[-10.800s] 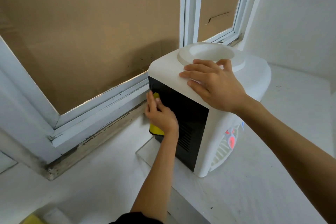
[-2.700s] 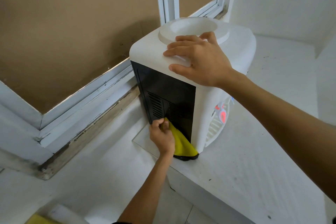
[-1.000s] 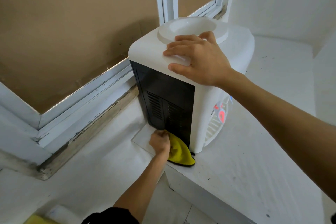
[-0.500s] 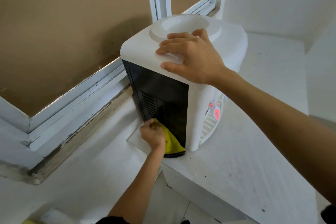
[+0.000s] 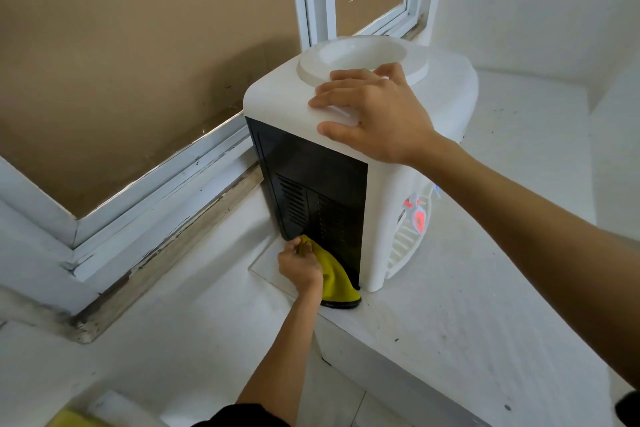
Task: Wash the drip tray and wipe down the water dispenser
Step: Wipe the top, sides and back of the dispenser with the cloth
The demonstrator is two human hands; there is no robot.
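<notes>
Two hands at work. Water dispenser (image 5: 363,135) stands mid-frame on white worktop (image 5: 467,305), black rear panel (image 5: 311,191) facing camera. Right hand (image 5: 372,114) lies flat and open on its top, bracing. Left hand (image 5: 299,265) is closed round yellow cloth (image 5: 337,282) at the panel's bottom edge. Advice: press evenly, follow vent slats, keep brace firm.
</notes>
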